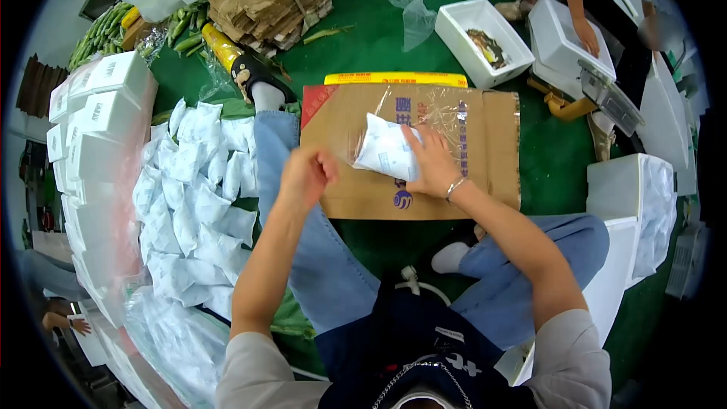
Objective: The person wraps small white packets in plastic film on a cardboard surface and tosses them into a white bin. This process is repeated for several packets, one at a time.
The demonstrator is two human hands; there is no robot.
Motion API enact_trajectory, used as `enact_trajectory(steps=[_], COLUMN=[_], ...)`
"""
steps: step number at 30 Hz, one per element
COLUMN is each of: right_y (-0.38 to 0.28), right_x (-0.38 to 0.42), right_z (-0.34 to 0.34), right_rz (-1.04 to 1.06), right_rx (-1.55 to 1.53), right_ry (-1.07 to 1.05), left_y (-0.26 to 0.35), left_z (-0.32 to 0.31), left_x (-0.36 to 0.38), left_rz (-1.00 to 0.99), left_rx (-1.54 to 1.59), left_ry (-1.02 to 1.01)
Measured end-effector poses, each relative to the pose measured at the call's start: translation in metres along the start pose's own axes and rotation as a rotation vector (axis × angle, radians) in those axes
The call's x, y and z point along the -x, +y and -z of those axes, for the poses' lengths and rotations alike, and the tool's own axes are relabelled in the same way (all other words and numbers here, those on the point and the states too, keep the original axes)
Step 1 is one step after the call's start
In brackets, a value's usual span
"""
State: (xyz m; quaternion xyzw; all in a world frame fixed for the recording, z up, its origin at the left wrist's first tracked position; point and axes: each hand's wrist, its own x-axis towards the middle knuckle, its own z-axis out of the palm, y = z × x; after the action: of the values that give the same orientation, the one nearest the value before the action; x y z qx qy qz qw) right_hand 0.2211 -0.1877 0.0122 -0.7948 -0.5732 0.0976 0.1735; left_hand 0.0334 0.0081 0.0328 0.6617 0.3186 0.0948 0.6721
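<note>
Far left: white foam boxes stacked, contents hidden. Beside them, a heap of white packets on the floor. Left hand near the cardboard, fingers curled in; blurred, cannot tell whether they pinch anything. One printed white pouch lies over the cardboard, its right end grasped by the right hand. Farther right, an open foam tub holds a dark, mottled jumble, unidentifiable. Another person's hand is at a neighbouring white bin.
</note>
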Motion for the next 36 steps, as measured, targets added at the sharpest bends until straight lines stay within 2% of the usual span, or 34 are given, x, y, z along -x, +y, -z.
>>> enact_trajectory(steps=[2, 3, 5, 6, 8, 9, 11, 12, 13, 15, 17, 18, 21, 22, 24, 26, 28, 29, 30, 31, 32, 33, 34, 35, 36], right_y=[-0.007, -0.006, 0.001, 0.008, 0.016, 0.019, 0.025, 0.033, 0.026, -0.001, -0.028, -0.016, 0.025, 0.028, 0.010, 0.026, 0.018, -0.002, -0.022, -0.038, -0.057, -0.066, -0.068, -0.067, -0.067], right_x=[-0.002, -0.007, -0.018, -0.026, -0.044, -0.045, -0.047, -0.040, -0.026, 0.013, 0.049, 0.057, 0.068, 0.058, 0.034, 0.001, -0.038, -0.047, -0.044, -0.024, -0.002, 0.022, 0.047, 0.070, 0.084], right_z=[-0.001, 0.000, 0.005, 0.012, 0.033, 0.035, 0.036, 0.014, 0.006, -0.009, -0.005, -0.008, 0.002, 0.032, 0.107, 0.139, 0.133, 0.116, 0.101, 0.094, 0.086, 0.076, 0.068, 0.066, 0.061], right_rz=[0.023, 0.022, 0.062, 0.053, 0.092, 0.080, -0.079, -0.087, -0.086, -0.308, -0.228, -0.239, -0.430, -0.501, -0.590, -0.604, -0.540, -0.464, -0.385, -0.272, -0.159, -0.075, 0.010, 0.235, 0.256], right_rx=[-0.047, -0.047, -0.117, -0.113, -0.565, -0.566, -0.889, -0.907, -0.898, -0.583, 0.141, 0.142, -0.322, -0.447, -0.636, -0.670, -0.543, -0.334, -0.125, -0.079, -0.032, -0.142, -0.250, -0.120, 0.006], right_ry=[-0.085, -0.077, -0.117, -0.111, -0.280, -0.276, -0.294, -0.100, -0.088, 0.401, 0.449, 0.458, 0.593, 0.644, 0.569, 0.360, 0.207, 0.190, 0.171, 0.132, 0.095, 0.057, 0.013, 0.093, 0.041], left_y=[0.020, 0.015, 0.005, 0.008, 0.031, 0.030, 0.029, 0.030, 0.034, 0.043, 0.047, 0.049, 0.060, 0.067, 0.075, 0.079, 0.083, 0.085, 0.088, 0.085, 0.078, 0.074, 0.074, 0.063, 0.046], left_z=[0.004, -0.004, -0.036, -0.039, -0.048, -0.050, -0.047, -0.044, -0.042, -0.043, -0.043, -0.043, -0.045, -0.048, -0.052, -0.053, -0.063, -0.066, -0.067, -0.063, -0.055, -0.048, -0.042, -0.042, -0.043], left_x=[0.000, -0.006, -0.020, -0.023, -0.022, -0.027, -0.043, -0.050, -0.058, -0.068, -0.071, -0.070, -0.059, -0.050, -0.040, -0.032, -0.019, -0.015, -0.013, -0.014, -0.018, -0.021, -0.019, -0.020, -0.025], left_rz=[-0.043, -0.048, -0.380, -0.384, -1.129, -1.134, -0.888, -0.901, -0.865, -0.841, -0.842, -0.853, -0.866, -0.846, -0.836, -0.796, -0.772, -0.746, -0.691, -0.691, -0.509, -0.329, -0.170, -0.164, -0.058], left_rx=[0.548, 0.542, -0.160, -0.159, -1.013, -1.006, -1.254, -1.254, -1.331, -1.399, -1.400, -1.404, -1.418, -1.388, -1.361, -1.277, -1.255, -1.229, -1.138, -1.144, -0.962, -0.767, -0.840, -0.833, -0.795], left_ry=[-0.011, -0.015, -0.106, -0.116, 0.007, -0.004, -0.136, -0.138, -0.183, -0.213, -0.257, -0.266, -0.246, -0.242, -0.235, -0.281, -0.335, -0.387, -0.431, -0.425, -0.583, -0.724, -0.786, -0.782, -0.858])
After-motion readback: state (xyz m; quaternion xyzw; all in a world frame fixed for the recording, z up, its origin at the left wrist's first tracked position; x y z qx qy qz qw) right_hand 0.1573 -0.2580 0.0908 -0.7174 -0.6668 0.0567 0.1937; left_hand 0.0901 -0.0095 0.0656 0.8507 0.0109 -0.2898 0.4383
